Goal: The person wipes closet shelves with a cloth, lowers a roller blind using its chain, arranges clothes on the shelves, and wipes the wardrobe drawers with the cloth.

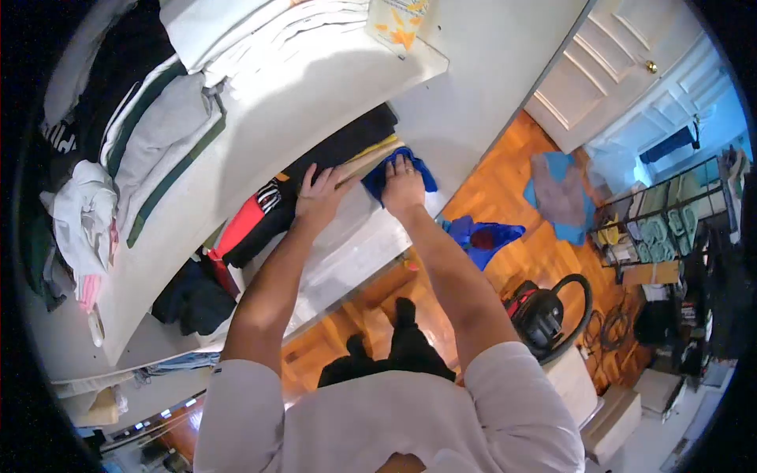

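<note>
My left hand [319,195] rests against a stack of folded clothes on the lower shelf, fingers apart. That stack holds a black folded garment [343,146] and a red one [238,229], with a black-and-white patterned piece [269,196] between them. To the right, my right hand [404,188] presses down on a crumpled blue cloth [426,175] at the shelf's right end, beside the side panel. Its fingers lie close together over the cloth, and the fingertips are partly sunk in it. A yellow and beige folded edge [371,160] shows between my hands.
The white upper shelf [292,110] overhangs the lower one and carries white folded clothes [292,39] and a patterned box [397,25]. On the wooden floor are a blue bag-like item [482,239], a vacuum cleaner [540,319] and cloths [560,193]. A white door [603,59] stands beyond.
</note>
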`<state>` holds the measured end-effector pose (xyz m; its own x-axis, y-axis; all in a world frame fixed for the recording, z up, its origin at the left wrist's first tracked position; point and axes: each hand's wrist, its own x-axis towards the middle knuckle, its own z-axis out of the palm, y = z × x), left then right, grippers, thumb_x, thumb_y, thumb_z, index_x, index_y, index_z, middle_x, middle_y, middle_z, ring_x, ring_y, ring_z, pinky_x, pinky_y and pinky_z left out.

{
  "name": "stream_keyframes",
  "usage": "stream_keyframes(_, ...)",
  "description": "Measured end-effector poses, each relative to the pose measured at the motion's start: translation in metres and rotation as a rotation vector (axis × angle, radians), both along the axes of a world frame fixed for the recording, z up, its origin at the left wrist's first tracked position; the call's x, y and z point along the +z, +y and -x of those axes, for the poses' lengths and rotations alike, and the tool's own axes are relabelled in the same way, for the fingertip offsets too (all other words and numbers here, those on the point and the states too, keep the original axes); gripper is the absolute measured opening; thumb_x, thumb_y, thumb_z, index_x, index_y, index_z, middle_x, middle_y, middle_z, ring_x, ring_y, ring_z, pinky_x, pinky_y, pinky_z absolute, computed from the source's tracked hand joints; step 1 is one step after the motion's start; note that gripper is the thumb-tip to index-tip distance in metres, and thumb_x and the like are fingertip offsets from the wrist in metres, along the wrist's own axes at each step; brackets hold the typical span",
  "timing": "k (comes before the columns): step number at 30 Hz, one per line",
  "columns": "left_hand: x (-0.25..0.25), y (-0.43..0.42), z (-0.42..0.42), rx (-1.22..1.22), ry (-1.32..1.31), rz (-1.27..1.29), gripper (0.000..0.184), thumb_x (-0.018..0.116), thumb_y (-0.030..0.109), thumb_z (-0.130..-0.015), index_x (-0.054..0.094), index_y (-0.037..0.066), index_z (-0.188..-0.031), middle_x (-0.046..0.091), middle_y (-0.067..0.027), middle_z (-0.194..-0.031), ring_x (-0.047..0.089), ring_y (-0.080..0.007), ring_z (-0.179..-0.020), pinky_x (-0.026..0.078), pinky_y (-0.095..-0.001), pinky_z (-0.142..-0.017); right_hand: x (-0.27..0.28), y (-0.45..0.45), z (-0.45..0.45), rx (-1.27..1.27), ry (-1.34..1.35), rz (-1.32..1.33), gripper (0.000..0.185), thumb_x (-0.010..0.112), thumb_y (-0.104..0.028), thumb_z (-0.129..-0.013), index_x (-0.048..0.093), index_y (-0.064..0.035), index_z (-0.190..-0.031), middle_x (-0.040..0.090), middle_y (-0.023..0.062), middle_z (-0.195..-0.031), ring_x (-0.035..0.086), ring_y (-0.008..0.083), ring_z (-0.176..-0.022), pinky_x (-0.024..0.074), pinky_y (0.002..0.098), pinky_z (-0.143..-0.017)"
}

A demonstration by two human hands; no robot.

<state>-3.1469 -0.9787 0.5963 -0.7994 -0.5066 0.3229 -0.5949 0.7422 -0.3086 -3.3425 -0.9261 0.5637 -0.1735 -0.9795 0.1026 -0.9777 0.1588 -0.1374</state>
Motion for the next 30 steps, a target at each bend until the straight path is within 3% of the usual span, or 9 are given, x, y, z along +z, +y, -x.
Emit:
stream_keyframes(6, -0.016, -0.011, -0.008, 0.029, 0.061, -0.066, 0.062, 0.045, 0.007, -0.079, 0.040, 0.039, -0.132, 0.049, -0.0032, -0.122, 0.048, -0.0222, -0.109, 0.023, -0.0468, -0.103, 0.018, 0.094, 0.017, -0.296, -0.577, -0.074, 0.051, 0.052, -0.010, -0.073, 0.047, 0.0044, -0.122, 0.041, 0.0277, -0.129, 0.043, 0.0395, -0.117, 0.0371, 0.0428, -0.097)
stream_keyframes(10, -0.029, -0.013, -0.011, 0.033, 0.109, -0.087, 0.061, 0.045, 0.008, -0.079, 0.040, 0.040, -0.131, 0.049, -0.0020, -0.121, 0.048, -0.0218, -0.108, 0.023, -0.0459, -0.103, 0.028, 0.105, -0.010, -0.094, -0.372, 0.321, 0.062, 0.061, -0.009, -0.065, 0.045, 0.0047, -0.124, 0.040, 0.0291, -0.129, 0.041, 0.0410, -0.118, 0.0333, 0.0419, -0.101)
stream_keyframes(20, -0.033, -0.017, -0.009, 0.022, 0.180, -0.270, 0.057, 0.044, 0.010, -0.081, 0.041, 0.038, -0.130, 0.047, -0.0044, -0.126, 0.046, -0.0216, -0.114, 0.019, -0.0475, -0.105, -0.003, 0.062, -0.028, -0.060, -0.292, 0.299, 0.060, 0.060, -0.006, -0.065, 0.046, -0.0012, -0.124, 0.036, 0.0237, -0.132, 0.038, 0.0379, -0.121, 0.0340, 0.0417, -0.101)
stream_keyframes(22, -0.031, -0.018, -0.010, -0.033, 0.165, -0.266, 0.054, 0.042, 0.012, -0.083, 0.039, 0.035, -0.132, 0.043, -0.0088, -0.131, 0.042, -0.0257, -0.118, 0.018, -0.0487, -0.106, -0.026, 0.099, -0.036, -0.351, -0.776, -0.044, 0.034, 0.056, -0.022, -0.082, 0.057, 0.0049, -0.103, 0.058, 0.0292, -0.094, 0.056, 0.0427, -0.091, 0.0461, 0.0451, -0.081)
stream_keyframes(23, -0.027, -0.017, -0.008, -0.028, 0.132, -0.275, 0.051, 0.043, 0.014, -0.084, 0.041, 0.032, -0.132, 0.041, -0.0111, -0.133, 0.040, -0.0278, -0.120, 0.018, -0.0494, -0.106, -0.049, 0.124, -0.043, -0.303, -0.623, -0.134, 0.036, 0.052, -0.029, -0.086, 0.061, 0.0055, -0.084, 0.060, 0.0254, -0.071, 0.060, 0.0405, -0.076, 0.0480, 0.0437, -0.072)
stream_keyframes(25, -0.028, -0.008, -0.007, -0.040, 0.169, -0.307, 0.044, 0.044, 0.017, -0.087, 0.045, 0.028, -0.130, 0.036, -0.0153, -0.135, 0.035, -0.0318, -0.124, 0.018, -0.0507, -0.107, -0.031, 0.153, -0.048, -0.199, -0.881, 0.080, 0.039, 0.054, -0.031, -0.085, 0.058, 0.0056, -0.071, 0.058, 0.0223, -0.063, 0.058, 0.0318, -0.058, 0.0442, 0.0405, -0.056)
stream_keyframes(26, -0.029, 0.001, -0.008, -0.050, 0.249, -0.330, 0.041, 0.044, 0.019, -0.088, 0.047, 0.026, -0.128, 0.033, -0.0171, -0.136, 0.032, -0.0338, -0.126, 0.017, -0.0513, -0.107, 0.051, 0.154, -0.057, -0.372, -0.946, -0.086, 0.033, 0.051, -0.025, -0.087, 0.058, 0.0047, -0.074, 0.058, 0.0219, -0.071, 0.056, 0.0285, -0.064, 0.0422, 0.0417, -0.059)
stream_keyframes(28, -0.019, 0.033, -0.021, -0.015, 0.326, -0.605, 0.029, 0.049, 0.022, -0.088, 0.059, 0.020, -0.115, 0.024, -0.0178, -0.141, 0.025, -0.0370, -0.130, 0.017, -0.0504, -0.108, 0.099, 0.147, -0.030, -0.168, -0.814, 0.228, 0.031, 0.045, -0.024, -0.093, 0.058, 0.0050, -0.092, 0.058, 0.0206, -0.094, 0.052, 0.0215, -0.087, 0.0402, 0.0402, -0.077)
stream_keyframes(30, -0.020, 0.052, -0.053, -0.137, 0.419, -0.750, 0.018, 0.054, 0.021, -0.086, 0.066, 0.011, -0.094, 0.041, -0.0166, -0.132, 0.037, -0.0333, -0.123, 0.029, -0.0435, -0.103, 0.183, 0.120, -0.032, -0.109, -1.100, 0.708, 0.042, 0.044, -0.030, -0.094, 0.055, 0.0071, -0.109, 0.061, 0.0109, -0.100, 0.057, 0.0241, -0.091, 0.0432, 0.0343, -0.085)
